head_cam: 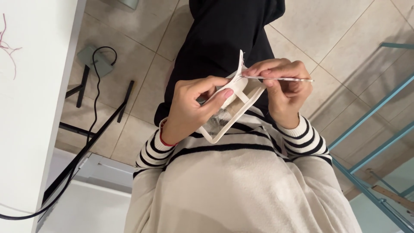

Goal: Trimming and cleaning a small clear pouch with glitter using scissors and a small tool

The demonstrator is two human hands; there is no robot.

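**A:** Start at the left edge. What's there?

**B:** A flat white table (pixel 30 108), smooth and matte, with a few strands of red thread (pixel 8 45) lying loose on it. Beside it, beige floor tiles (pixel 142 64) with thin grout lines, a grey foot pedal (pixel 92 59) on them, and a glossy black cable (pixel 77 159) that loops from the pedal and runs down past the black metal table legs.

**A:** And the hands?

**B:** The left hand (pixel 192 108) is curled, wrist bent, thumb and forefinger pinching a small cream fabric piece (pixel 228 114). That piece looks like stiff, flat cloth with narrow folded bands along its edges; a translucent panel seems to sit inside it, though I can't tell the material for certain. It is held in mid-air over the lap, between both hands, one corner sticking up.

**A:** The other hand?

**B:** The right hand (pixel 284 88) is closed in a pinch too, fingertips gripping a thin, straight metal needle-like tool (pixel 280 79), which lies level, one end at the fabric and the other pointing away. Both wrists come out of ribbed cuffs striped black and cream, part of a soft knit sweater (pixel 233 190).

**A:** Far right?

**B:** A teal metal frame (pixel 371 116), slim bars crossing at angles.
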